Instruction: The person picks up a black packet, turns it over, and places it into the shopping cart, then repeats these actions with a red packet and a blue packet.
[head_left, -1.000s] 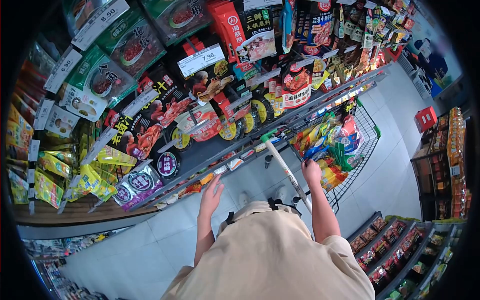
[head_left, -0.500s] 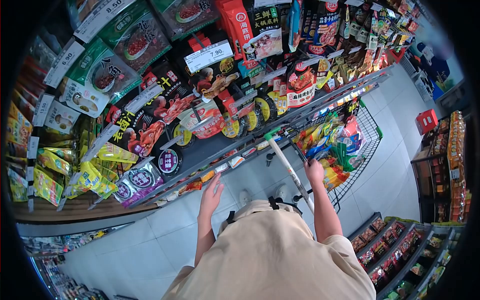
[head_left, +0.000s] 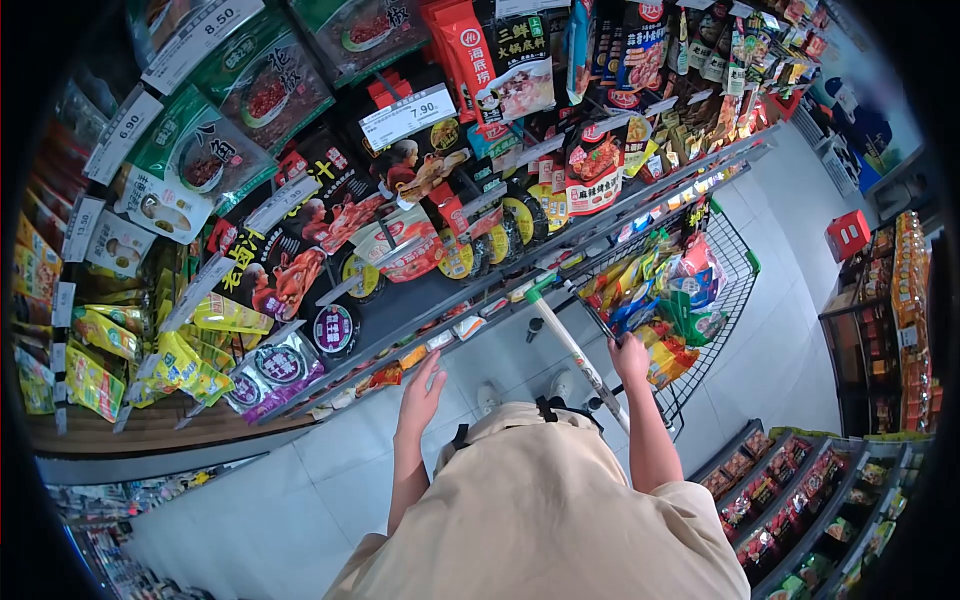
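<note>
My left hand (head_left: 421, 400) hangs free in front of the lower shelf edge, its fingers loosely stretched and holding nothing. My right hand (head_left: 630, 362) is closed at the near edge of a wire shopping cart (head_left: 738, 330), just past its white push handle (head_left: 578, 358) with a green end. Its fingertips are partly hidden there. Colourful snack-like bags (head_left: 645, 290) fill the cart, with a yellow and red bag (head_left: 672, 357) close to my right hand.
A shelf of packaged seasonings runs along the front, including a red hotpot base packet (head_left: 515, 75), a spice bag (head_left: 205, 150) and a price tag (head_left: 407, 116). Stepped racks (head_left: 790, 500) stand at the lower right, a red box (head_left: 848, 234) farther up. Pale floor tiles (head_left: 330, 490) lie below.
The view has shifted slightly, so the shelf goods sit a little lower left. My left hand stays open and my right hand stays closed at the cart's edge.
</note>
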